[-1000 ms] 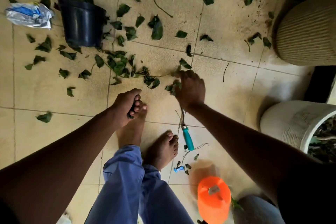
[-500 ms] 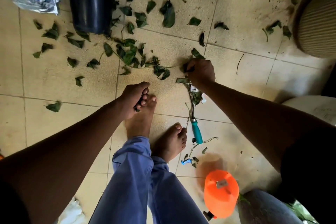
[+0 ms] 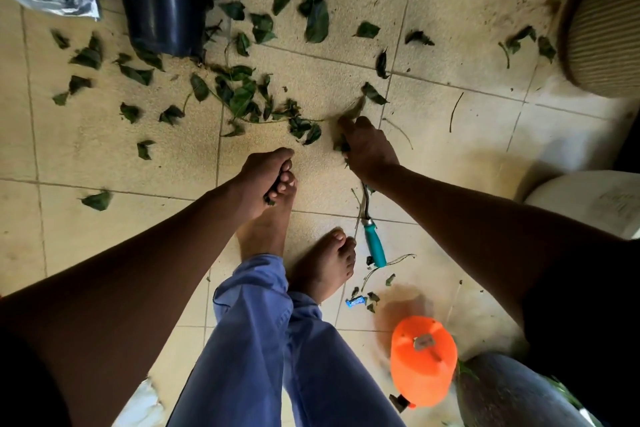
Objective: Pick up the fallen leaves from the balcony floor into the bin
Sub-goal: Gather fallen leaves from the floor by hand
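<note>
View: head, single camera, worn by the person. Position: above the balcony floor (image 3: 104,156), looking steeply down past both forearms to the bare feet (image 3: 266,229). Lens: wide-angle; floor joints bow toward the frame edges. Nearness: arms and trouser legs (image 3: 249,340) close, filling the lower frame; floor farther off, running out the top edge. Shared coverage: none, one view only.

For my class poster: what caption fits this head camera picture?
Both hands, right and left, gather fallen leaves from the balcony floor.
</note>
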A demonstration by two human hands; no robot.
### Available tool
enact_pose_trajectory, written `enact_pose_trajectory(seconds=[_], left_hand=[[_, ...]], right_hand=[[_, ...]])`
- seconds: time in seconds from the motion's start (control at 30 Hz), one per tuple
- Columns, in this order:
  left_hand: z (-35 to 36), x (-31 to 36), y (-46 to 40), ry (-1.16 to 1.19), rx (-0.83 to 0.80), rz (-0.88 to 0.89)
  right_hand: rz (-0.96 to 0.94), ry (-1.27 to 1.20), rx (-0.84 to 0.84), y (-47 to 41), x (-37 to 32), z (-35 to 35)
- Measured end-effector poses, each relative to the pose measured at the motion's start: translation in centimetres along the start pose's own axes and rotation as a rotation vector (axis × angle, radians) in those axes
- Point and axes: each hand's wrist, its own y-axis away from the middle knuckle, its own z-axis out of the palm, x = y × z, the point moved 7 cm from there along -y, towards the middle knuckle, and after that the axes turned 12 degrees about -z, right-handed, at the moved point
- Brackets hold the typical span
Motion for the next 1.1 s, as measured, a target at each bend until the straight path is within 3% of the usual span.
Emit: enact_pose_trajectory(seconds=[0.2, 0.3, 0.57, 0.67, 0.77, 0.87, 1.1], left_hand=[[-0.2, -0.3, -0.4, -0.014, -0.008, 0.003], [-0.4, -0.7, -0.5, 0.000, -0.004, -0.010], [-0.3, -0.9, -0.2, 0.021, -0.026, -0.012], [0.3, -0.5, 0.0, 0.068, -0.063, -0.027], [1.5, -0.1, 0.2, 0.199, -0.141, -0.065], [3.1, 0.4, 0.8, 0.340, -0.231, -0.079], [2.7, -0.7, 0.5, 0.514, -0.281, -0.193]], right_hand=[[-0.008, 0.104, 0.045, 0.3, 0.1, 1.0], [0.068, 0.038, 0.063, -0.2, 1.1, 0.7], [0.369, -0.580, 0.419, -0.3, 3.6, -6.5], [0.325, -0.945, 0.386, 0.4, 1.8, -6.9], [0.204, -1.108, 0.250, 1.4, -2.7, -6.7], [0.092, -1.120, 0.241, 2.5, -6.7, -5.6], [-0.042, -0.525, 0.486, 4.9, -10.4, -3.9]])
